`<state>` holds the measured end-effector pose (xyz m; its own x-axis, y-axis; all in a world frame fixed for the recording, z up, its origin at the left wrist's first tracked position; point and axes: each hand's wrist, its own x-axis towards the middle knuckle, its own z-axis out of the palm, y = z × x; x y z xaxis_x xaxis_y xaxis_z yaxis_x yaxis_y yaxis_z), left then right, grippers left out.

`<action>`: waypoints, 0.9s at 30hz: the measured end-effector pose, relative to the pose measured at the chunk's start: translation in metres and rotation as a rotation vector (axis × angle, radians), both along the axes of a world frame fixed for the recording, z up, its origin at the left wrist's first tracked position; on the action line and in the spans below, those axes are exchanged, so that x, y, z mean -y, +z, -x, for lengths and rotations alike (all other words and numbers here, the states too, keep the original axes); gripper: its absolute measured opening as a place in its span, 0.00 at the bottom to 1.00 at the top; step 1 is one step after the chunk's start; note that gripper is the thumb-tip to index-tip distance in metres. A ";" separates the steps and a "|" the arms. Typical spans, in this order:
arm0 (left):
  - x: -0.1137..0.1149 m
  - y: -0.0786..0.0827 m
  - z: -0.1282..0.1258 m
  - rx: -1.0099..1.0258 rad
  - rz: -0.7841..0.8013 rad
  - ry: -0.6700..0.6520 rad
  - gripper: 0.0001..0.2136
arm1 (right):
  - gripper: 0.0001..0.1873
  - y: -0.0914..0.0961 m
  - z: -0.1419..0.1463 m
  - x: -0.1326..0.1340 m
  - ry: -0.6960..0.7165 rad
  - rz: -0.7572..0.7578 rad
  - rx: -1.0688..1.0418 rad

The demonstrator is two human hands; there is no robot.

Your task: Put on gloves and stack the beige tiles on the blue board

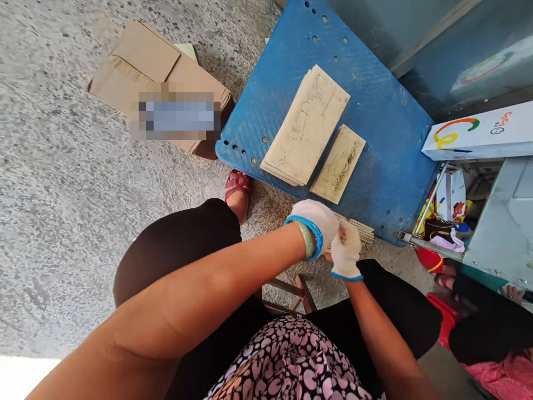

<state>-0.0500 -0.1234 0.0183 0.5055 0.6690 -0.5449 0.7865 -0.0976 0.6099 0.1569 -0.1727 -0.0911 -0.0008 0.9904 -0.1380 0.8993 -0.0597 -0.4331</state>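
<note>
The left hand [317, 221] and right hand [346, 251] were closed on the sheet bundle [361, 232] at the near edge of the blue board [375, 111] (grip partly hidden). Even pressure was advisable to keep edges aligned.

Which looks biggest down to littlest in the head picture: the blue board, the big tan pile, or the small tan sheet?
1. blue board
2. big tan pile
3. small tan sheet
None look alike; pile and sheet lie side by side on the board.

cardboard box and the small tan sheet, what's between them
The stack of larger tan sheets on the blue board, seen in the head view.
</note>
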 end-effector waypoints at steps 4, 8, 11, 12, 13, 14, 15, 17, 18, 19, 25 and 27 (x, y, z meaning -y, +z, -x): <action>-0.001 -0.004 0.004 -0.059 -0.117 0.020 0.12 | 0.14 -0.010 -0.007 0.046 0.387 0.009 0.148; 0.001 -0.002 0.009 -0.098 -0.136 -0.004 0.13 | 0.17 -0.022 -0.006 0.057 0.520 0.026 0.333; 0.002 0.002 0.010 -0.106 -0.124 -0.033 0.14 | 0.21 -0.026 -0.007 0.064 0.527 0.010 0.390; 0.003 0.002 0.010 -0.113 -0.122 -0.033 0.14 | 0.22 -0.026 -0.007 0.068 0.526 0.008 0.401; 0.003 0.003 0.010 -0.119 -0.122 -0.030 0.15 | 0.23 -0.026 -0.007 0.071 0.524 0.007 0.412; 0.003 0.002 0.009 -0.123 -0.124 -0.027 0.15 | 0.24 -0.026 -0.007 0.073 0.521 0.005 0.421; 0.004 0.001 0.009 -0.125 -0.124 -0.028 0.15 | 0.24 -0.026 -0.006 0.075 0.518 0.003 0.429; 0.005 -0.003 0.007 -0.120 -0.126 -0.037 0.15 | 0.25 -0.026 -0.005 0.078 0.509 0.000 0.440; 0.005 -0.006 0.005 -0.114 -0.131 -0.040 0.15 | 0.24 -0.026 -0.004 0.078 0.507 -0.005 0.443; 0.006 -0.010 0.004 -0.109 -0.132 -0.039 0.15 | 0.24 -0.026 -0.003 0.078 0.508 -0.014 0.446; 0.014 -0.023 -0.006 -0.106 -0.101 -0.017 0.16 | 0.14 -0.028 -0.008 0.084 0.592 -0.021 0.402; 0.016 -0.020 -0.008 -0.097 -0.104 -0.064 0.14 | 0.12 -0.032 -0.011 0.087 0.608 0.029 0.388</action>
